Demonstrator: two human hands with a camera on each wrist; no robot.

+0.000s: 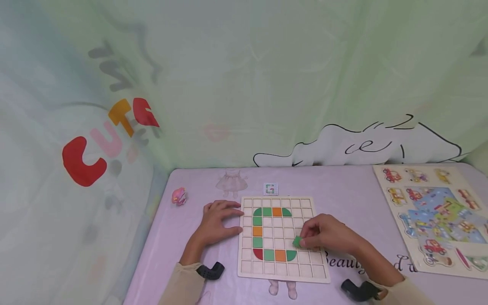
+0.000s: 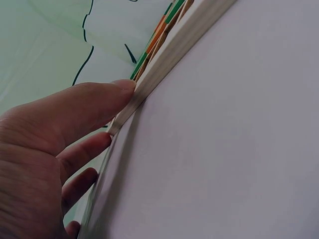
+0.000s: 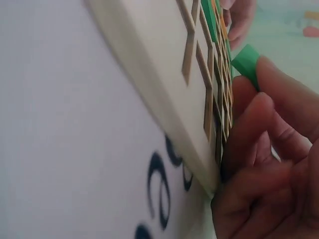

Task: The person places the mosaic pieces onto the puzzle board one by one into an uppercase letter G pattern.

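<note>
A wooden grid board [image 1: 284, 275] lies on the table, with green, orange and red tiles set in its cells in a C-like outline. My right hand [image 1: 328, 233] pinches a green tile [image 1: 297, 241] between thumb and fingertip over the board's right part. In the right wrist view the green tile [image 3: 245, 62] stands tilted above the grid, while the other fingers curl near the board's edge. My left hand [image 1: 217, 222] rests at the board's left edge with fingers spread. The left wrist view shows its thumb [image 2: 99, 102] touching the board's side [image 2: 164, 57].
Behind the board lies a small pattern card [image 1: 270, 189] with a coloured outline. A pink figurine [image 1: 178, 196] sits at the back left. To the right is a wooden picture puzzle [image 1: 389, 203] with vehicle pieces. A printed curtain [image 1: 244, 84] hangs along the table's back edge.
</note>
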